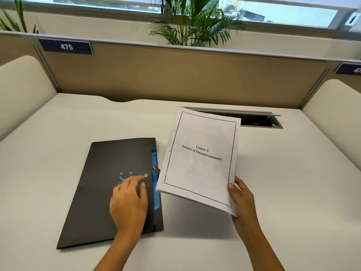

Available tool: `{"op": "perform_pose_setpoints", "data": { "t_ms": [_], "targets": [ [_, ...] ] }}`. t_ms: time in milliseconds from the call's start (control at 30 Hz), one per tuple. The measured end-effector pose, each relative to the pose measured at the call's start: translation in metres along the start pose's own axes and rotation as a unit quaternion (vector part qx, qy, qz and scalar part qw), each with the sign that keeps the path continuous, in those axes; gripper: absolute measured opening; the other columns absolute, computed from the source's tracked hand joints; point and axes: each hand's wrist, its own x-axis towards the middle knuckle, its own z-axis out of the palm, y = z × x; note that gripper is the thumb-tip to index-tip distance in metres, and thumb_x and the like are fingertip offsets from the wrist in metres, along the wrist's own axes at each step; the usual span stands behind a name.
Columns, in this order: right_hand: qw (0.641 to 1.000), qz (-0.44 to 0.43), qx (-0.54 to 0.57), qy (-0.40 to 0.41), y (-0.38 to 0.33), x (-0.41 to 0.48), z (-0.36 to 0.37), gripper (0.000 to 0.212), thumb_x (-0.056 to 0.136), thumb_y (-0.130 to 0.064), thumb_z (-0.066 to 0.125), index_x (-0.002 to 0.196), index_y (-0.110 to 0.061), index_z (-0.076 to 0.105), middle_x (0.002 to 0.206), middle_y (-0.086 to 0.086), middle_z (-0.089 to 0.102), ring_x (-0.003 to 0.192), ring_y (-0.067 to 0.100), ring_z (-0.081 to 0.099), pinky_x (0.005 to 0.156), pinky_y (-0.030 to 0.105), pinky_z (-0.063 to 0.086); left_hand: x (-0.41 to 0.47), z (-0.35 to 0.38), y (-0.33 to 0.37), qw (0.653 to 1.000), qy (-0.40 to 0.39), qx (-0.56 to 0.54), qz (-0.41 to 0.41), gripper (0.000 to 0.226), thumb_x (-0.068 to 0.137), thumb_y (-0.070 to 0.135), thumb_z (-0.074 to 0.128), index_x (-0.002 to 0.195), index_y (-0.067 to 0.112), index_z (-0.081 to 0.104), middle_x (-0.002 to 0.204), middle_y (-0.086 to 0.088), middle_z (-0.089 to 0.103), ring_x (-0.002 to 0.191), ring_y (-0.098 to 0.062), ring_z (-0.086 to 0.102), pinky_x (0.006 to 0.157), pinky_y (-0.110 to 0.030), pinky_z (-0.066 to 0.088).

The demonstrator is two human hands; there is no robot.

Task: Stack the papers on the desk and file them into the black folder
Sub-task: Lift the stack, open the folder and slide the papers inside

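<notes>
A black folder (105, 184) with a blue logo and a blue inner edge lies closed on the white desk, left of centre. My left hand (129, 202) rests on its cover, the index fingertip touching the small metal snap button (146, 175) near the right edge. My right hand (241, 198) holds a stack of white papers (201, 155) by the lower right corner, lifted and tilted above the desk just right of the folder. The top sheet reads "Chapter 5, Analysis of Financial statements" inside a black border.
An open cable hatch (257, 120) sits in the desk behind the papers. A tan partition (175, 75) with a "475" label (66, 46) closes the back, cream side dividers flank the desk, and a palm plant (195, 22) stands beyond.
</notes>
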Motion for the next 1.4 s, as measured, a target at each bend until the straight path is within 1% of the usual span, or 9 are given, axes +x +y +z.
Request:
{"op": "perform_pose_setpoints", "data": {
  "t_ms": [133, 267, 533, 667, 800, 933, 1100, 1233, 1400],
  "targets": [
    [1.000, 0.012, -0.005, 0.017, 0.004, -0.003, 0.002, 0.030, 0.095, -0.009, 0.050, 0.123, -0.016, 0.058, 0.111, 0.004, 0.072, 0.098, 0.023, 0.070, 0.087, 0.041, 0.056, -0.016, 0.011, -0.003, 0.983, -0.139, 0.119, -0.017, 0.063, 0.082, 0.046, 0.061, 0.136, 0.017, 0.047, 0.146, -0.010, 0.044, 0.140, -0.033, 0.032, 0.110, -0.057, 0.029],
    [1.000, 0.018, -0.009, 0.024, 0.006, -0.006, 0.005, 0.029, 0.095, -0.008, 0.048, 0.122, -0.017, 0.058, 0.113, 0.007, 0.071, 0.105, 0.030, 0.066, 0.096, 0.049, 0.050, -0.018, 0.020, 0.002, 0.951, -0.218, 0.198, -0.097, 0.090, 0.082, 0.066, 0.043, 0.150, 0.017, 0.012, 0.161, -0.012, 0.006, 0.146, -0.039, -0.004, 0.108, -0.072, 0.004],
    [0.999, 0.018, -0.027, 0.025, 0.011, -0.009, 0.010, 0.029, 0.095, -0.009, 0.048, 0.120, -0.021, 0.059, 0.112, 0.004, 0.071, 0.105, 0.029, 0.066, 0.097, 0.051, 0.049, -0.017, 0.009, 0.007, 0.933, -0.256, 0.235, -0.091, 0.064, 0.100, 0.034, 0.028, 0.149, 0.005, 0.000, 0.161, -0.009, 0.006, 0.146, -0.040, 0.009, 0.109, -0.067, 0.018],
    [0.998, 0.005, -0.061, 0.032, 0.010, -0.009, 0.015, 0.030, 0.095, -0.009, 0.047, 0.120, -0.022, 0.058, 0.104, 0.000, 0.073, 0.104, 0.030, 0.066, 0.098, 0.053, 0.048, -0.008, -0.009, 0.004, 0.941, -0.247, 0.228, -0.049, 0.071, 0.095, 0.021, 0.049, 0.149, 0.005, 0.006, 0.158, -0.012, 0.019, 0.143, -0.034, 0.026, 0.113, -0.050, 0.031],
    [0.993, -0.034, -0.105, 0.042, 0.006, -0.013, 0.024, 0.029, 0.096, -0.012, 0.046, 0.120, -0.024, 0.058, 0.088, -0.010, 0.075, 0.101, 0.030, 0.067, 0.096, 0.049, 0.050, 0.007, -0.037, 0.006, 0.960, -0.189, 0.204, -0.035, 0.057, 0.096, 0.013, 0.048, 0.146, 0.008, 0.021, 0.128, -0.011, 0.059, 0.110, -0.022, 0.062, 0.093, -0.030, 0.051],
    [0.983, -0.088, -0.147, 0.061, -0.002, -0.017, 0.036, 0.028, 0.096, -0.015, 0.044, 0.118, -0.026, 0.057, 0.094, -0.005, 0.074, 0.096, 0.027, 0.066, 0.087, 0.042, 0.051, 0.023, -0.065, 0.006, 0.969, -0.189, 0.152, -0.050, 0.033, 0.098, 0.008, 0.037, 0.130, 0.003, 0.042, 0.087, -0.010, 0.060, 0.063, -0.015, 0.049, 0.064, -0.026, 0.045],
    [0.959, -0.174, -0.202, 0.098, -0.017, -0.025, 0.051, 0.025, 0.098, -0.019, 0.044, 0.118, -0.027, 0.056, 0.087, -0.005, 0.068, 0.080, 0.021, 0.063, 0.069, 0.031, 0.048, 0.027, -0.092, 0.010, 0.989, -0.125, -0.012, -0.081, 0.037, 0.100, 0.017, 0.031, 0.128, 0.002, 0.050, 0.092, -0.027, 0.065, 0.089, -0.045, 0.062, 0.075, -0.048, 0.049],
    [0.940, -0.222, -0.228, 0.124, -0.026, -0.033, 0.063, 0.026, 0.099, -0.019, 0.042, 0.121, -0.023, 0.055, 0.082, -0.007, 0.065, 0.071, 0.007, 0.060, 0.058, 0.018, 0.045, 0.033, -0.095, 0.006, 0.985, -0.112, -0.039, -0.125, 0.039, 0.101, 0.020, 0.027, 0.109, -0.004, 0.056, 0.056, -0.006, 0.042, 0.049, -0.019, 0.043, 0.045, -0.029, 0.035],
    [0.928, -0.254, -0.241, 0.129, -0.034, -0.042, 0.078, 0.026, 0.099, -0.016, 0.042, 0.120, -0.022, 0.056, 0.074, -0.012, 0.061, 0.061, 0.014, 0.056, 0.052, 0.012, 0.041, 0.032, -0.098, 0.006, 0.983, -0.101, -0.077, -0.136, 0.039, 0.101, 0.021, 0.027, 0.121, 0.004, 0.056, 0.056, -0.008, 0.042, 0.046, -0.014, 0.035, 0.045, -0.027, 0.031]
  ]
}}
